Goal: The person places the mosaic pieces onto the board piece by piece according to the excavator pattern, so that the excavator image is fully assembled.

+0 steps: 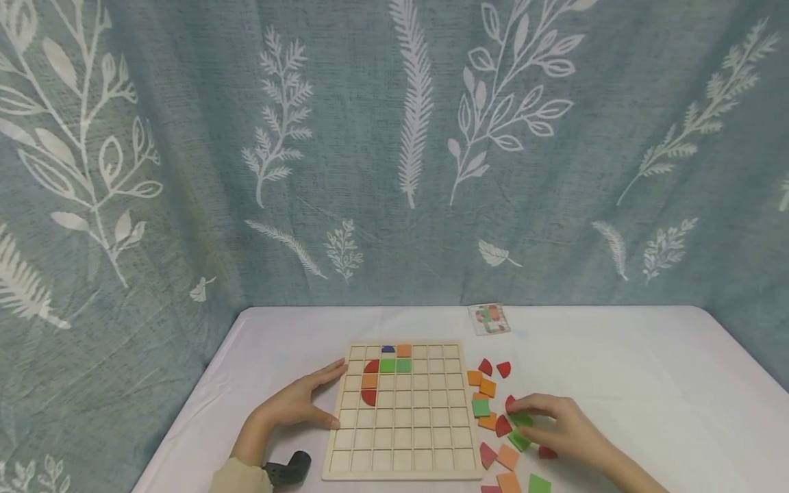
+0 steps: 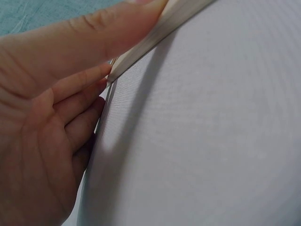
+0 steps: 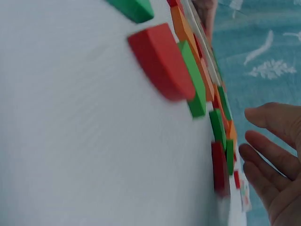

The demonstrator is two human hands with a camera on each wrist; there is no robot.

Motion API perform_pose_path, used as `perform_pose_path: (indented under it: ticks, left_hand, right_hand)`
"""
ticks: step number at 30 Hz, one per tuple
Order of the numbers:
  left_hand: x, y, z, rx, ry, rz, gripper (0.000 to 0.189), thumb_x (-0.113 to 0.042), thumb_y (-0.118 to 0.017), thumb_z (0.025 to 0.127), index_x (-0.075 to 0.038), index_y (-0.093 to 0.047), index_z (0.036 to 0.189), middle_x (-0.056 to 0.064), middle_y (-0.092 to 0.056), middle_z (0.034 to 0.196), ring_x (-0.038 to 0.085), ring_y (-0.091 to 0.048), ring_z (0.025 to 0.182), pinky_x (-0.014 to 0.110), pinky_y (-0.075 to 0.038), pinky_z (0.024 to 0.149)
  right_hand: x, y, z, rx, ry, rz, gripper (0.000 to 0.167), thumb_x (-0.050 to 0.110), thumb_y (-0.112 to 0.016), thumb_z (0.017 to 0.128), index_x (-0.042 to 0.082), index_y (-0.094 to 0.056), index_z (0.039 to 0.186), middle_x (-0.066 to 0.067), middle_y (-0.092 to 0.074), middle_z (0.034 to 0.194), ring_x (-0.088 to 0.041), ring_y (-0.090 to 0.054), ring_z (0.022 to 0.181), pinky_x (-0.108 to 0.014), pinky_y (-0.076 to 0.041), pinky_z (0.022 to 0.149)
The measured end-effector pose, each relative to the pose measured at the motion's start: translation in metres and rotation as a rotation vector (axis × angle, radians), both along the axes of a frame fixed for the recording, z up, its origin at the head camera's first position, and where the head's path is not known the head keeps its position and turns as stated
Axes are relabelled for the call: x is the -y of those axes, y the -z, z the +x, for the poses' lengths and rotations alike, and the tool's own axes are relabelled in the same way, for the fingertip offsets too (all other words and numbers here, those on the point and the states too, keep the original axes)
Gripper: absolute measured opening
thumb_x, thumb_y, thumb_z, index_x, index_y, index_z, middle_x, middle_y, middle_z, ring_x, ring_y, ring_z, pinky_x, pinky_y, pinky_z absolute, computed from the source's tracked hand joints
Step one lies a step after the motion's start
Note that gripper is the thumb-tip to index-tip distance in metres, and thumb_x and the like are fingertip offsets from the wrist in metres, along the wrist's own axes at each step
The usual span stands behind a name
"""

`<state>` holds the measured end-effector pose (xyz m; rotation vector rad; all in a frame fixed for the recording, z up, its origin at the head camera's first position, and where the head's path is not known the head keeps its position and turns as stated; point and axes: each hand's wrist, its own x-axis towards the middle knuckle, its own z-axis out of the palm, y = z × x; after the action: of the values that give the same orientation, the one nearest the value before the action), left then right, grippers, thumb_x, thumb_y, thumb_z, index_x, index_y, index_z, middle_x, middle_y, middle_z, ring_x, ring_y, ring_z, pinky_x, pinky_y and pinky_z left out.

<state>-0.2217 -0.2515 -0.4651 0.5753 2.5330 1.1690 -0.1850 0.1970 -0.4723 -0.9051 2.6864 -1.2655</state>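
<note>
A pale wooden grid board (image 1: 409,438) lies on the table. In its upper left cells sit a blue half-round piece (image 1: 387,349), orange squares, green squares and red curved pieces (image 1: 368,398). My left hand (image 1: 294,402) rests against the board's left side, thumb and fingers extended; the left wrist view shows the thumb along the board's edge (image 2: 141,49). To the board's right, my right hand (image 1: 566,430) hovers over loose green squares (image 1: 520,439) and a red quarter-round piece (image 1: 511,404). In the right wrist view its fingers are spread apart, with nothing between them.
More loose orange squares (image 1: 508,457), red quarter-rounds (image 1: 504,370) and green squares (image 1: 540,483) lie scattered right of the board. A small patterned card (image 1: 490,320) lies behind them. A black curved object (image 1: 290,471) is beside the left wrist. A leaf-patterned curtain (image 1: 370,137) hangs behind the table.
</note>
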Motion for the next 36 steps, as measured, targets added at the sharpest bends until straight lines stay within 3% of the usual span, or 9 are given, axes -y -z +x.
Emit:
perform_pose_path:
  ticks: [4, 15, 20, 24, 31, 36]
  left_hand:
    - [-0.001, 0.0, -0.001, 0.01, -0.001, 0.01, 0.101, -0.026, -0.084, 0.059, -0.001, -0.032, 0.142, 0.02, -0.019, 0.151, 0.045, -0.012, 0.137, 0.062, -0.013, 0.108]
    - [-0.001, -0.001, -0.002, 0.042, -0.014, 0.02, 0.101, -0.025, -0.085, 0.058, -0.002, -0.033, 0.142, 0.019, -0.019, 0.151, 0.044, -0.01, 0.137, 0.062, -0.011, 0.108]
    - [-0.001, -0.001, -0.002, 0.039, -0.019, 0.023, 0.102, -0.025, -0.085, 0.057, -0.002, -0.033, 0.142, 0.019, -0.019, 0.151, 0.044, -0.01, 0.137, 0.062, -0.011, 0.108]
    - [-0.001, -0.001, -0.002, 0.043, -0.03, 0.025, 0.102, -0.025, -0.085, 0.056, -0.002, -0.033, 0.142, 0.019, -0.019, 0.151, 0.044, -0.01, 0.137, 0.062, -0.011, 0.108]
    - [0.0, -0.001, -0.001, 0.038, -0.015, 0.03, 0.102, -0.025, -0.085, 0.057, 0.0, -0.034, 0.141, 0.02, -0.02, 0.151, 0.045, -0.011, 0.137, 0.062, -0.011, 0.108]
    - [0.001, -0.001, -0.001, 0.036, -0.004, 0.037, 0.101, -0.025, -0.085, 0.058, 0.0, -0.033, 0.141, 0.021, -0.019, 0.151, 0.045, -0.011, 0.137, 0.062, -0.011, 0.108]
  right_hand:
    - [0.013, 0.001, -0.006, -0.066, -0.006, -0.006, 0.027, 0.026, -0.069, 0.083, 0.014, -0.066, 0.107, 0.004, -0.068, 0.101, -0.005, -0.062, 0.086, -0.025, -0.054, 0.081]
    - [0.039, 0.004, -0.017, -0.034, 0.057, -0.002, 0.027, 0.026, -0.073, 0.079, 0.017, -0.068, 0.104, 0.006, -0.068, 0.101, -0.002, -0.05, 0.072, -0.017, -0.046, 0.063]
    - [0.043, 0.005, -0.02, -0.013, 0.058, 0.008, 0.025, 0.019, -0.074, 0.077, 0.016, -0.069, 0.102, 0.003, -0.066, 0.097, -0.003, -0.043, 0.063, -0.017, -0.04, 0.053]
    - [0.043, 0.004, -0.02, -0.005, 0.067, 0.028, 0.024, 0.016, -0.074, 0.077, 0.017, -0.07, 0.101, 0.006, -0.067, 0.096, -0.003, -0.044, 0.064, -0.017, -0.041, 0.054]
    - [0.037, -0.003, -0.02, 0.011, 0.098, 0.041, 0.025, 0.02, -0.074, 0.077, 0.018, -0.07, 0.102, 0.01, -0.068, 0.096, -0.004, -0.056, 0.081, -0.021, -0.051, 0.073]
    - [0.033, -0.008, -0.02, 0.042, 0.075, 0.019, 0.026, 0.022, -0.073, 0.079, 0.016, -0.069, 0.104, 0.008, -0.069, 0.098, -0.006, -0.06, 0.086, -0.025, -0.054, 0.078]
